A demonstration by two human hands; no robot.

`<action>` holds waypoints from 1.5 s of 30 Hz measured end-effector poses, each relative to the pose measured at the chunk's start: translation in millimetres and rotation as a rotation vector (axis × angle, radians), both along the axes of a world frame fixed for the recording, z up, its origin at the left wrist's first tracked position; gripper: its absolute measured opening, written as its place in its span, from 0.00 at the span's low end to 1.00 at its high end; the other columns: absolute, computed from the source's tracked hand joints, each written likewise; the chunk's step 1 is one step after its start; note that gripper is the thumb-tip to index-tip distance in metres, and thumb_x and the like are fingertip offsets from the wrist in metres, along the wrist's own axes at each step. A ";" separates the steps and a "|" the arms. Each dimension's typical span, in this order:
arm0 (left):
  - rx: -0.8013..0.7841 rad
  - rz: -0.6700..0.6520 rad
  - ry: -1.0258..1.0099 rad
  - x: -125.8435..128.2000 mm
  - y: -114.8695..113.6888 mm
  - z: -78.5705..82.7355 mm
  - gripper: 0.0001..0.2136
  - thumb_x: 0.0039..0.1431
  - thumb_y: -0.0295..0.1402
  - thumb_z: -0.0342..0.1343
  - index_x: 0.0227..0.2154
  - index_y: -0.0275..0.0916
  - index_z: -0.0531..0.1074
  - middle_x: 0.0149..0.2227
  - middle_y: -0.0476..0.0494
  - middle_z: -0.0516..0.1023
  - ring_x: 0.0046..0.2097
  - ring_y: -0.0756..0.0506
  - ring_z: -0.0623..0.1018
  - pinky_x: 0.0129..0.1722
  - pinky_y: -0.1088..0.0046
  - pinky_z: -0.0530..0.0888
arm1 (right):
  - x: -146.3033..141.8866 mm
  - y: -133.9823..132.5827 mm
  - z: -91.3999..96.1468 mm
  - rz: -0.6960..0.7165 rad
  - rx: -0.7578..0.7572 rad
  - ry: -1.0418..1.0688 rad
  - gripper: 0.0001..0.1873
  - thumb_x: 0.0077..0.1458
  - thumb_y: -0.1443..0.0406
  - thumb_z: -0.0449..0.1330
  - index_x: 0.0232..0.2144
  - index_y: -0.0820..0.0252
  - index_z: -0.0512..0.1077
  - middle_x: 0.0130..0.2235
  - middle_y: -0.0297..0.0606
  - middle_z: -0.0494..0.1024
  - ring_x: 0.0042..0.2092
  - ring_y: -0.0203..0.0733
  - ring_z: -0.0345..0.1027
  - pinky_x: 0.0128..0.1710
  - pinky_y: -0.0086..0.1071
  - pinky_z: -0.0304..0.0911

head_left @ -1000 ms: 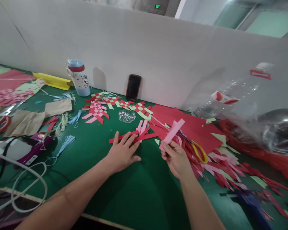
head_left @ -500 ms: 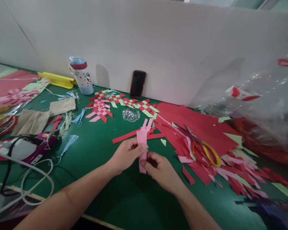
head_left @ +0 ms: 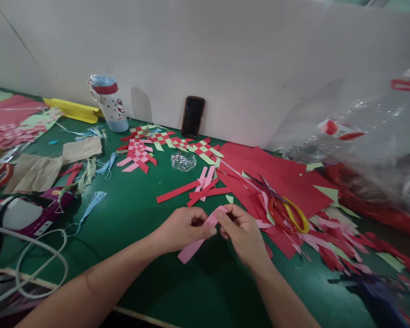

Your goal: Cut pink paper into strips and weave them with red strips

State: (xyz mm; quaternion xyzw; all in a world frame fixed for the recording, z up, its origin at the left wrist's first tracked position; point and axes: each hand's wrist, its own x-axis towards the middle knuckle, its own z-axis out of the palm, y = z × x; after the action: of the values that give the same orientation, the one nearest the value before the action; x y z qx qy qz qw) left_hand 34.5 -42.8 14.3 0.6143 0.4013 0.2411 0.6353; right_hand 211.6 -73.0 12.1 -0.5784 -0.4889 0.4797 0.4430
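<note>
A pink paper strip (head_left: 192,250) slants between my two hands above the green table. My left hand (head_left: 186,228) pinches it around its middle, thumb on top. At its upper right end, my right hand (head_left: 237,228) grips it between thumb and fingers. Just beyond my hands, red paper strips (head_left: 177,191) and narrower pink strips (head_left: 208,180) lie crossed over one another. Farther back sit woven paper fish (head_left: 139,157) in pink and red, beside a clear dish of small beads (head_left: 183,161).
Scissors (head_left: 287,212) with red and yellow handles rest on red paper sheets (head_left: 280,173) at the right. A phone (head_left: 193,116) leans on the white partition near a bottle (head_left: 111,102). A purple glue gun (head_left: 53,209) and white cable (head_left: 65,269) lie left.
The pink strip has turned from upright to slanting, its upper end now toward the right. My right hand has moved up from its lower part to that end. The view has shifted slightly.
</note>
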 end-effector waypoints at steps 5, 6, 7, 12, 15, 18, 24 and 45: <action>-0.082 -0.032 -0.058 0.3 -0.7 2.2 0.18 0.60 0.49 0.55 0.30 0.37 0.71 0.32 0.44 0.80 0.35 0.47 0.80 0.35 0.73 0.73 | 1.3 -1.0 -2.0 0.032 0.006 -0.013 0.19 0.53 0.48 0.64 0.31 0.58 0.71 0.21 0.27 0.65 0.22 0.32 0.57 0.21 0.27 0.55; -0.093 -0.029 -0.058 0.3 -0.8 2.1 0.18 0.59 0.49 0.55 0.29 0.37 0.71 0.32 0.44 0.80 0.35 0.46 0.80 0.35 0.72 0.73 | 1.2 -1.3 -2.4 0.036 0.008 -0.014 0.19 0.53 0.48 0.64 0.31 0.57 0.72 0.21 0.27 0.65 0.22 0.32 0.57 0.21 0.27 0.55; -0.100 -0.026 -0.058 0.4 -0.8 1.9 0.18 0.59 0.49 0.56 0.28 0.37 0.70 0.31 0.44 0.81 0.35 0.46 0.81 0.35 0.72 0.74 | 0.9 -1.7 -2.6 0.036 0.010 -0.012 0.19 0.53 0.48 0.63 0.32 0.57 0.72 0.21 0.28 0.65 0.22 0.32 0.57 0.21 0.27 0.55; -0.108 -0.022 -0.048 0.9 -0.9 1.5 0.18 0.58 0.49 0.56 0.28 0.37 0.71 0.31 0.44 0.81 0.33 0.47 0.81 0.33 0.73 0.74 | 0.7 -2.6 -3.0 0.003 0.005 -0.018 0.20 0.53 0.46 0.63 0.29 0.57 0.71 0.20 0.27 0.64 0.21 0.32 0.57 0.20 0.27 0.54; -0.102 -0.027 -0.044 1.2 -1.2 2.6 0.17 0.59 0.48 0.56 0.28 0.37 0.71 0.31 0.45 0.81 0.33 0.47 0.80 0.33 0.73 0.74 | 1.4 -2.3 -3.7 0.002 0.010 -0.038 0.21 0.54 0.46 0.62 0.29 0.57 0.71 0.20 0.27 0.64 0.21 0.32 0.57 0.20 0.26 0.54; -0.091 -0.027 -0.037 1.3 -1.8 3.8 0.17 0.59 0.47 0.55 0.27 0.37 0.70 0.31 0.45 0.81 0.33 0.47 0.80 0.33 0.74 0.74 | 1.9 -2.1 -4.1 0.004 0.021 -0.048 0.20 0.55 0.47 0.62 0.29 0.57 0.71 0.21 0.28 0.65 0.22 0.32 0.57 0.21 0.26 0.55; -0.068 -0.023 -0.014 1.3 -3.0 3.0 0.15 0.61 0.45 0.54 0.27 0.37 0.71 0.29 0.45 0.81 0.31 0.48 0.80 0.32 0.74 0.73 | 1.7 -2.1 -2.6 0.000 0.022 -0.048 0.21 0.54 0.46 0.62 0.28 0.57 0.71 0.20 0.28 0.65 0.21 0.32 0.57 0.20 0.26 0.55; -0.179 0.001 -0.043 -1.4 2.4 -1.9 0.07 0.56 0.35 0.60 0.31 0.35 0.75 0.30 0.46 0.82 0.31 0.50 0.80 0.33 0.75 0.74 | 35.8 14.9 -5.1 -0.440 0.320 0.158 0.16 0.51 0.52 0.67 0.29 0.57 0.70 0.20 0.26 0.65 0.22 0.31 0.58 0.21 0.27 0.56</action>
State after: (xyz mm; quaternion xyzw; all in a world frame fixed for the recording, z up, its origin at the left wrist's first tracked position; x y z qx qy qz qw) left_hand 33.1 -40.4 12.4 0.5494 0.4079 0.2177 0.6959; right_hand 247.4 -58.1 7.0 -0.5543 -0.3852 0.3325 0.6586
